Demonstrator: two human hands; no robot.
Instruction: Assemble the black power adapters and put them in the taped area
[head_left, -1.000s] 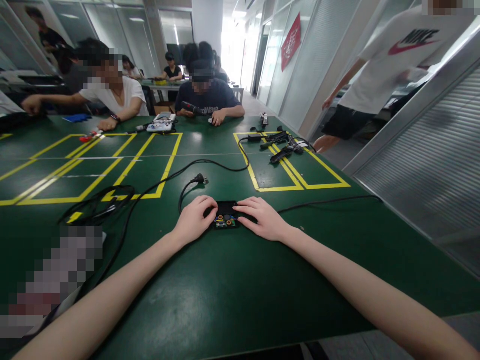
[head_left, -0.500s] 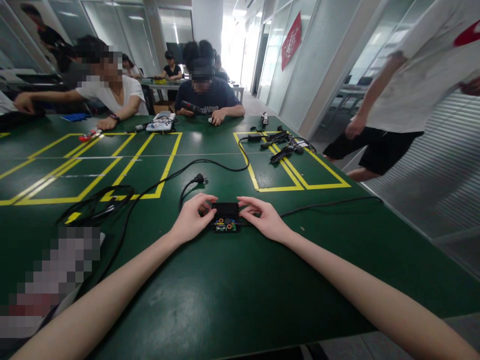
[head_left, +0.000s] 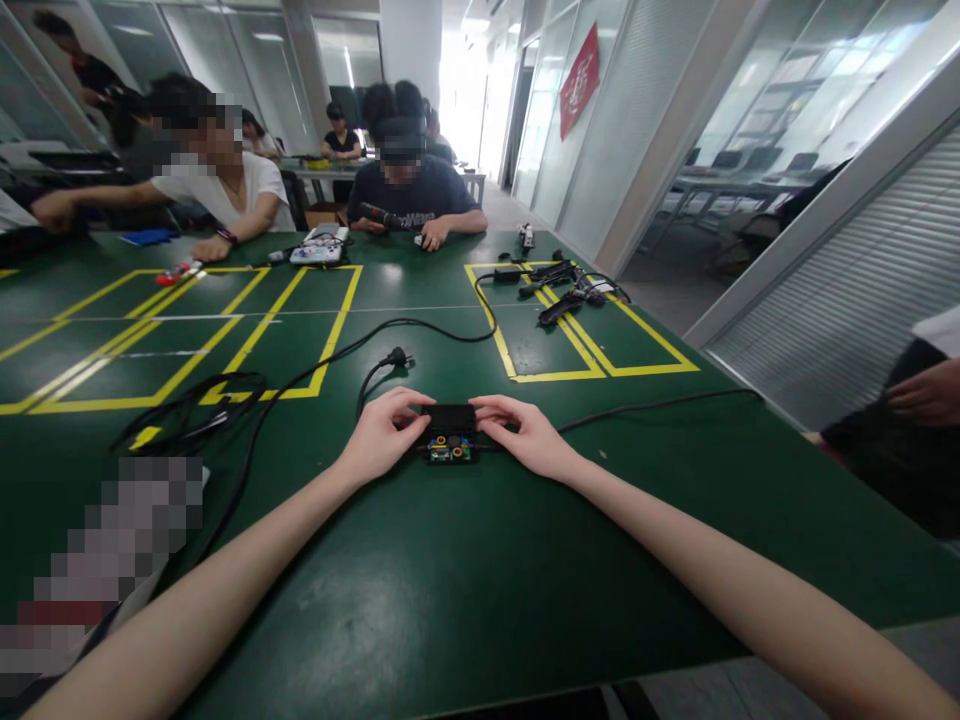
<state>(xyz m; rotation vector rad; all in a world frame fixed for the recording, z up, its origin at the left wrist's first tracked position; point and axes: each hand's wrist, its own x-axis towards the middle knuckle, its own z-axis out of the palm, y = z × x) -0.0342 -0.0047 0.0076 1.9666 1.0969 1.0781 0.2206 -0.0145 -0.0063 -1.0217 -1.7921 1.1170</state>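
Observation:
My left hand (head_left: 386,435) and my right hand (head_left: 529,437) pinch a black plastic cover (head_left: 450,418) from its two ends. Just on the near side of the cover, an open power adapter case shows its circuit board (head_left: 448,450), with copper-coloured ring coils and several small parts. The cover hides the far part of the case; whether the two touch I cannot tell. A black cord (head_left: 645,408) runs off to the right from the adapter. Beyond my left hand lies a mains plug (head_left: 396,357) on its own black cord.
Coiled cable (head_left: 191,410) lies on the green table (head_left: 420,590) at left, near a blurred-out object (head_left: 112,560). Black tools and cords (head_left: 566,290) lie within yellow tape at the far right. One co-worker opposite holds a power screwdriver (head_left: 379,214); another person (head_left: 930,400) is at the right edge.
The person walking on the right has moved toward me, to the right edge of the view. My hands and the cover have hardly moved.

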